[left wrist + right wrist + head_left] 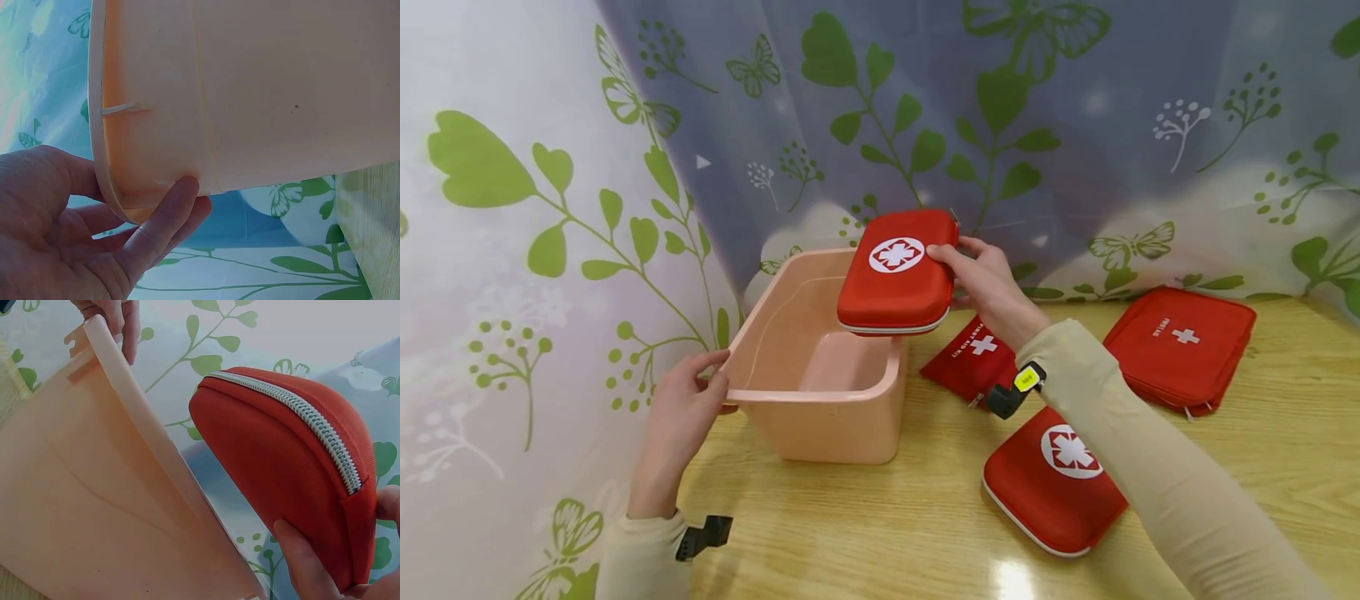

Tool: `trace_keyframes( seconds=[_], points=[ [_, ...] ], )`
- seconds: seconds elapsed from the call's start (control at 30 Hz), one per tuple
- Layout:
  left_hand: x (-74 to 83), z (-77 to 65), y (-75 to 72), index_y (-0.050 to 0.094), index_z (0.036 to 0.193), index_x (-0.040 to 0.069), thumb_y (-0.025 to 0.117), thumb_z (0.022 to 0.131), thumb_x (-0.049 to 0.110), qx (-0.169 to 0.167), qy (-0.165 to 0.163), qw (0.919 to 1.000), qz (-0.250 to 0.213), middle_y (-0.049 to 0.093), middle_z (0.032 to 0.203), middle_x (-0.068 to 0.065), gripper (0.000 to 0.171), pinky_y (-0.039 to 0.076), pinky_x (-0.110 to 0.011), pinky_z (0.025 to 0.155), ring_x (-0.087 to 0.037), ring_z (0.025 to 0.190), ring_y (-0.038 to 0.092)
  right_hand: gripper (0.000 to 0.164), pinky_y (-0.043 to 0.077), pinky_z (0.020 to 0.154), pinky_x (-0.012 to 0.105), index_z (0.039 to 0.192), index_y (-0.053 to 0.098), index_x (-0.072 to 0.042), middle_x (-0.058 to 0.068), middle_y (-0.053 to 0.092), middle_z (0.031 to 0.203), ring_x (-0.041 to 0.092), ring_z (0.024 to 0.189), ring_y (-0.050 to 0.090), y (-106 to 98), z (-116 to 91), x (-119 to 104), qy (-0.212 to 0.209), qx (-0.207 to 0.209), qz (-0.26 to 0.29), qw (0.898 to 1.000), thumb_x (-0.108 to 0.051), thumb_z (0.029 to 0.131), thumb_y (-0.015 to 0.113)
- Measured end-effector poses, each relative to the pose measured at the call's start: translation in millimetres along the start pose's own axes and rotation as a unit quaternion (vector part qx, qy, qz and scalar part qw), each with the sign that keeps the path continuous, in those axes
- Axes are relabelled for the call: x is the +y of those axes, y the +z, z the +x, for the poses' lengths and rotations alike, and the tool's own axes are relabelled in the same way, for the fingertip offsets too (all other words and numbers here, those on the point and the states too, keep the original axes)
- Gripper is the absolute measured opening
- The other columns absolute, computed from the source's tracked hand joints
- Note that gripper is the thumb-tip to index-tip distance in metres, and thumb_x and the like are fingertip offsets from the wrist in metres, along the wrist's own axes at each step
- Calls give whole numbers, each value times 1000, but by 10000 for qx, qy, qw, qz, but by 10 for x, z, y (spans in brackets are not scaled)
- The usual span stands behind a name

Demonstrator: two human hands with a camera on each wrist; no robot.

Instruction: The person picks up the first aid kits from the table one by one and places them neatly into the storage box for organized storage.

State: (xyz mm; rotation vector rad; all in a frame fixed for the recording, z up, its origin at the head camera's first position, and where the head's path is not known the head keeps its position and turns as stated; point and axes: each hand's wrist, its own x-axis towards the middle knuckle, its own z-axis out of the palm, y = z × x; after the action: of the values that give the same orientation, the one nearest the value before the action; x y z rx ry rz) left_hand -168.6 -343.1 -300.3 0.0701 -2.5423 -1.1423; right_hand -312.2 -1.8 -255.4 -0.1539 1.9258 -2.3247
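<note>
Pinching the case [891, 287] mid-frame, near the tub [827, 429], the right hand [991, 283] should hold it clear of the rim [808, 397]. Left of centre, the left hand [685, 408] grips that rim, best held steady.

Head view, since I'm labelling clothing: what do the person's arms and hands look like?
Both sleeves are long, pale beige; the left hand and right hand are gloveless. Black devices sit at both wrists; the right one bears a yellow, pale-edged label, its marking too small to read.

The person is wearing beige sleeves [1157, 458], a black left wrist camera [706, 537] and a black right wrist camera [1004, 402] bearing a bright yellow label [1027, 379].
</note>
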Motion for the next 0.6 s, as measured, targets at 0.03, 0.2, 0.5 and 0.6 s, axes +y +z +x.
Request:
trace_keyframes(
  seconds=[0.03,0.2,0.5,0.6],
  points=[
    [0,-1,2,53,137,-2,47,101,16,-3,2,10000,-11,53,130,-21,41,61,-32,68,-36,95,67,69,61,63,33,150,34,-9,17,62,120,17,76,68,10,3,4,0,11,-13,10000,-28,92,67],
    [2,-4,5,53,137,-3,48,101,15,4,7,10000,-27,54,129,-21,41,61,-34,70,-36,96,67,69,61,61,33,150,34,-8,18,63,117,16,70,67,62,8,22,-6,-8,-110,9999,-27,92,66],
    [-4,-2,0,54,137,-3,48,101,16,3,29,10000,-6,54,129,-22,41,61,-31,68,-36,95,67,69,61,60,32,150,34,-8,17,63,117,15,72,66,156,20,39,-32,-130,-161,9998,-26,91,66],
    [-10,5,3,54,136,-3,48,101,16,24,42,10000,-14,55,128,-21,41,61,-31,68,-35,94,68,69,61,59,32,149,34,-7,18,64,117,15,72,67,189,27,37,-40,-154,-143,9998,-26,91,66]
  ],
)
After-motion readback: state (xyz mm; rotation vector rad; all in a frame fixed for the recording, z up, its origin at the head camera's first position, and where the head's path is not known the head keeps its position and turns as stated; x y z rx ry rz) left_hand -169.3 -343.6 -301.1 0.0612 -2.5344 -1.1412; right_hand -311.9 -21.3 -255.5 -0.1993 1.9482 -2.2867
